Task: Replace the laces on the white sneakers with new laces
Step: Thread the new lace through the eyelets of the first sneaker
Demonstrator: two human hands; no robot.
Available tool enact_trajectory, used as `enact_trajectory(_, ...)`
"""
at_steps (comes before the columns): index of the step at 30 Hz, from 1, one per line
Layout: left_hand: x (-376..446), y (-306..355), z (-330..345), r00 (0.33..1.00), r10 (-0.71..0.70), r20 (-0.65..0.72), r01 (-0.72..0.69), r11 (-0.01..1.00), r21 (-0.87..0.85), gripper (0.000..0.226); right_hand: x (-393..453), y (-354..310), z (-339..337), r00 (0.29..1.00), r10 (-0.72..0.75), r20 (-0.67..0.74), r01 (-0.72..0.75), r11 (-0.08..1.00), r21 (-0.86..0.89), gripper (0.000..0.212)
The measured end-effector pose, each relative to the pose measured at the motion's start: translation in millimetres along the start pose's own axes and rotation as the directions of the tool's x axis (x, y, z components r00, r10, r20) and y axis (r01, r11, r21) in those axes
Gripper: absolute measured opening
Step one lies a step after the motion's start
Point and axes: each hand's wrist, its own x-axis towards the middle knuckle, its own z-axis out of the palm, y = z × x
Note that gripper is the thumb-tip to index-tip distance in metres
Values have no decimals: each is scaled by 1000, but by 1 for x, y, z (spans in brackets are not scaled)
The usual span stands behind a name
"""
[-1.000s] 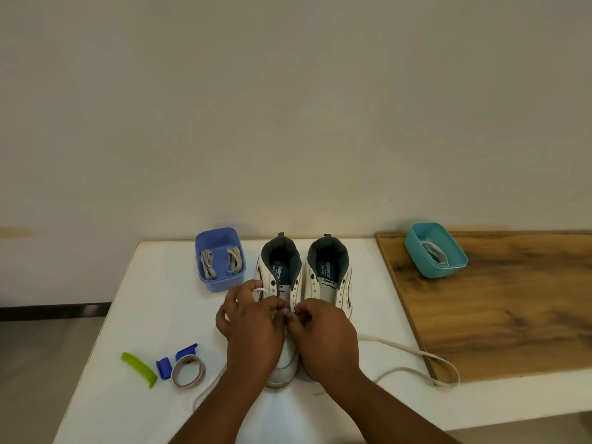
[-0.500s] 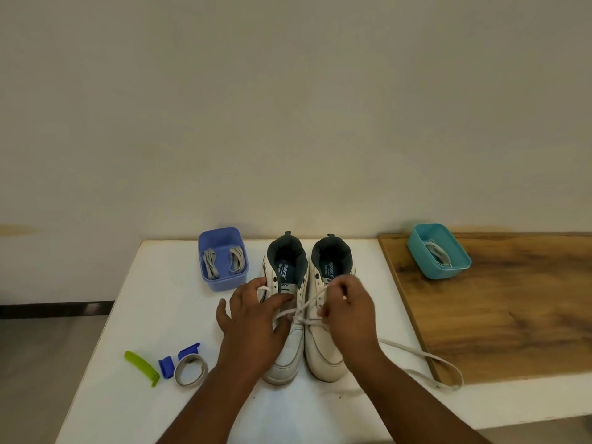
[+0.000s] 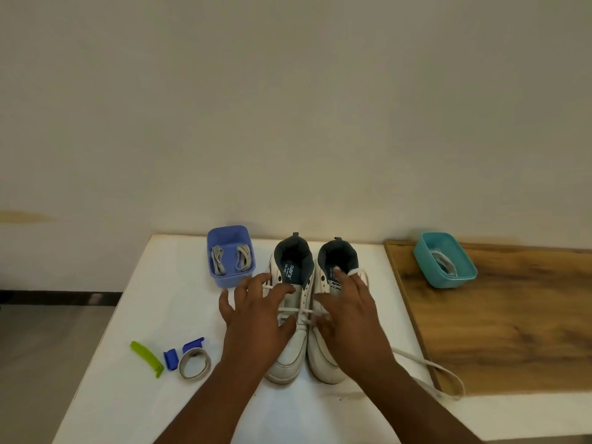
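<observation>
Both hands (image 3: 256,318) have spread, perhaps releasing laces, over white table (image 3: 153,315).

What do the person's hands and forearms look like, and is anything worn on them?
Both the left hand and the right hand are bare: no gloves, rings, watch or bracelet can be seen. The forearms are also uncovered down to the bottom edge of the picture, so no sleeve is in view. The fingernails look short and unpainted.
</observation>
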Motion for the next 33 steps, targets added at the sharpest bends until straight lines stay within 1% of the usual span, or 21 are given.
enact_trajectory(2, 0, -1, 0, 1000, -1, -13, 2, 1000, 14, 52, 3, -1, 9, 999, -33, -12, 32, 998, -62, 17)
enact_trajectory(3, 0, -2, 0, 1000, -3, -18, 4, 1000, 19, 52, 5, -1, 7, 998, -40, -47, 37, 997, -61, 16)
enact_trajectory(5, 1, -3, 0, 1000, -6, -22, 7, 1000, 29, 54, 9, 4, -2, 993, -27, -112, 27, 1000, -1, 11)
enact_trajectory(7, 1, -4, 1, 999, -15, -28, 16, 999, 38, 55, 11, 11, -13, 977, 65, -202, -48, 995, 90, 8)
enact_trajectory(8, 1, -3, 1, 999, -20, -32, 21, 999, 42, 55, 12, 16, -20, 955, 131, -265, -100, 987, 129, 8)
enact_trajectory(10, 1, -2, 0, 999, -30, -38, 32, 998, 51, 55, 16, 28, -31, 879, 251, -406, -169, 959, 226, 9)
enact_trajectory(13, 1, 0, -2, 998, -41, -38, 44, 997, 67, 56, 17, 39, -49, 723, 389, -570, -209, 911, 357, 11)
enact_trajectory(16, 0, 1, -4, 998, -49, -28, 51, 995, 88, 59, 16, 44, -71, 520, 566, -640, -202, 810, 551, 20)
enact_trajectory(18, -1, 1, -4, 998, -51, -23, 53, 995, 83, 59, 15, 47, -87, 414, 611, -675, -141, 776, 615, 23)
enact_trajectory(20, -1, 3, -5, 998, -54, -17, 55, 995, 78, 57, 14, 52, -98, 352, 599, -720, -96, 788, 608, 24)
enact_trajectory(21, -2, 4, -6, 998, -54, -13, 55, 995, 79, 56, 14, 54, -100, 333, 590, -735, -87, 796, 599, 24)
enact_trajectory(22, -2, 5, -6, 998, -54, -10, 55, 995, 80, 56, 15, 56, -101, 328, 590, -737, -81, 795, 601, 24)
enact_trajectory(23, -2, 5, -6, 999, -54, -6, 54, 995, 81, 56, 15, 57, -100, 344, 601, -721, -76, 783, 617, 24)
enact_trajectory(24, -1, 5, -6, 999, -55, 0, 54, 995, 80, 55, 16, 57, -98, 385, 610, -693, -78, 770, 634, 23)
enact_trajectory(25, -1, 4, -6, 998, -56, 8, 56, 996, 76, 55, 16, 56, -94, 449, 599, -663, -83, 766, 637, 22)
enact_trajectory(27, -1, 4, -6, 998, -55, 21, 54, 997, 57, 54, 15, 52, -86, 598, 515, -615, -90, 805, 586, 19)
enact_trajectory(30, -2, 4, -6, 1000, -20, 22, 19, 1000, 19, 51, 14, 44, -73, 806, 339, -485, -120, 896, 427, 28)
enact_trajectory(31, -3, 5, -6, 1000, -3, 21, 3, 1000, 6, 50, 14, 41, -70, 857, 289, -427, -126, 921, 369, 31)
enact_trajectory(32, -3, 6, -6, 1000, 18, 12, -17, 1000, -5, 50, 14, 39, -67, 890, 253, -380, -125, 935, 331, 33)
enact_trajectory(33, -3, 8, -6, 999, 50, -4, -50, 999, -17, 48, 14, 38, -65, 907, 239, -346, -128, 941, 313, 35)
